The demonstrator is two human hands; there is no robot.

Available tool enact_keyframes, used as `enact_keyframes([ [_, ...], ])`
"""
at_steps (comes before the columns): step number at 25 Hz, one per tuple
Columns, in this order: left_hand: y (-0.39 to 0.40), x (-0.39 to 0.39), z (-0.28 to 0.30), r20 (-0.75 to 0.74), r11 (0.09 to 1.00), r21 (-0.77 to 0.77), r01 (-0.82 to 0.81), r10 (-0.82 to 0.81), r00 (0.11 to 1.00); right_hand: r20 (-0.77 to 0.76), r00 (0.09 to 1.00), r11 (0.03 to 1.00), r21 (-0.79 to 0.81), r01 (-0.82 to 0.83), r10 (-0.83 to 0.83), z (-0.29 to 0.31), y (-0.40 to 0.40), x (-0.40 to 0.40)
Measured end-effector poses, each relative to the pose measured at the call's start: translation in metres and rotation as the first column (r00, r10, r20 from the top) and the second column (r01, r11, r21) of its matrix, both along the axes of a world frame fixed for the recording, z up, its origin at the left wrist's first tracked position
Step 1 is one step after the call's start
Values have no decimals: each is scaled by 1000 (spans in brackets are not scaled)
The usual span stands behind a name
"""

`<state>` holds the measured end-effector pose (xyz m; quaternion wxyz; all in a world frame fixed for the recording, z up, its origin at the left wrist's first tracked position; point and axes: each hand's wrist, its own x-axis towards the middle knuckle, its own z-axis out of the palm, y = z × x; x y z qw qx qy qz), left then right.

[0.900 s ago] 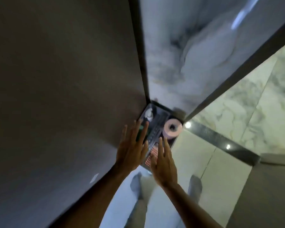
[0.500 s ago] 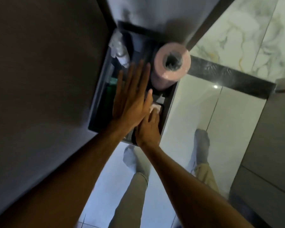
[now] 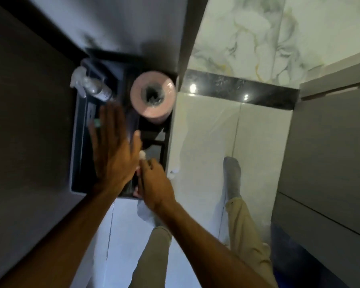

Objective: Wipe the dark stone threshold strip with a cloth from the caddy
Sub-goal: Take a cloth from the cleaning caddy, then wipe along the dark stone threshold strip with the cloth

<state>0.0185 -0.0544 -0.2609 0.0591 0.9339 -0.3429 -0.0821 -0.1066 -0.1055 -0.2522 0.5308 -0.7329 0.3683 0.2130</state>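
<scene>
A dark caddy (image 3: 168,129) sits on the floor in the corner against the wall. My left hand (image 3: 112,146) hovers flat over its left half, fingers spread, holding nothing. My right hand (image 3: 154,181) reaches into the near right compartment with its fingers pinched on a pale cloth (image 3: 142,155), of which only a small bit shows. The dark stone threshold strip (image 3: 239,89) runs across the floor to the right of the caddy, glossy with light spots.
In the caddy stand a pink paper roll (image 3: 153,96) and a spray bottle (image 3: 92,86). Pale floor tiles (image 3: 206,142) lie below the strip, marble tiles beyond it. A grey cabinet (image 3: 324,152) is at right. My socked foot (image 3: 232,175) stands on the tiles.
The view has dropped closer to the caddy. My right hand went into the near compartment and pinched the cloth. My left hand stays spread above the caddy.
</scene>
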Motion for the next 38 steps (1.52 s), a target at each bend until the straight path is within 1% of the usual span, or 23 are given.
enact_keyframes([
  [2,-2,-22,45,14,996,-18,-92,92,996,43,995,990,102,-94,90,49,-30,-36],
  [3,-6,-34,66,21,997,-41,-65,66,998,52,995,984,149,-97,90,68,-52,-55],
  [4,-8,-48,80,21,998,-57,26,-25,999,20,998,977,202,-67,64,80,-75,-76],
  [5,-14,-62,90,12,986,-62,151,-151,988,-21,999,977,213,-26,31,88,-100,-93],
  [7,-46,-91,101,-34,920,-66,386,-388,921,-85,992,980,166,105,-92,98,-163,-117],
  [8,-67,-104,101,-61,895,-75,440,-444,894,-103,980,975,130,181,-169,94,-195,-126],
  [9,-93,-116,99,-97,890,-74,450,-456,885,-119,965,965,92,245,-233,88,-228,-132],
  [11,-149,-135,87,-174,916,-29,400,-399,900,-133,920,925,46,378,-369,69,-294,-135],
  [13,-196,-144,66,-290,965,55,255,-228,929,-130,848,852,40,522,-514,48,-350,-126],
  [14,-220,-147,47,-334,976,115,187,-140,932,-124,811,813,44,581,-572,33,-375,-118],
  [15,-244,-148,25,-361,976,170,138,-69,930,-105,799,801,28,598,-592,13,-398,-107],
  [16,-265,-148,-1,-365,971,211,113,-29,931,-85,810,812,14,583,-580,-11,-416,-96],
  [20,-311,-131,-112,-322,969,229,96,-17,947,56,906,905,-50,423,-420,-110,-452,-46],
  [22,-319,-119,-169,-301,964,253,86,-6,954,113,907,908,-59,414,-406,-158,-451,-25],
  [24,-318,-112,-227,-251,975,220,21,35,967,158,908,910,-92,404,-388,-208,-441,-8],
  [26,-314,-104,-285,-190,978,208,12,28,981,200,919,916,-153,372,-340,-258,-431,3],
  [28,-308,-99,-339,-105,970,243,6,20,994,215,958,943,-230,239,-190,-307,-422,12],
  [30,-299,-93,-381,8,961,275,-5,3,1000,176,984,940,-337,51,10,-347,-418,20],
  [32,-290,-86,-421,68,960,280,16,-37,997,171,960,881,-458,-122,222,-385,-411,29],
  [34,-277,-80,-455,112,983,180,24,-45,993,149,885,763,-581,-282,441,-423,-404,45],
  [35,-271,-78,-467,136,994,108,33,-48,990,127,857,698,-646,-311,499,-442,-403,57],
  [36,-267,-78,-477,152,998,42,45,-51,987,113,851,644,-707,-294,513,-459,-401,73],
  [38,-265,-78,-481,166,1000,-2,30,-30,986,102,861,567,-789,-235,498,-472,-397,105],
])
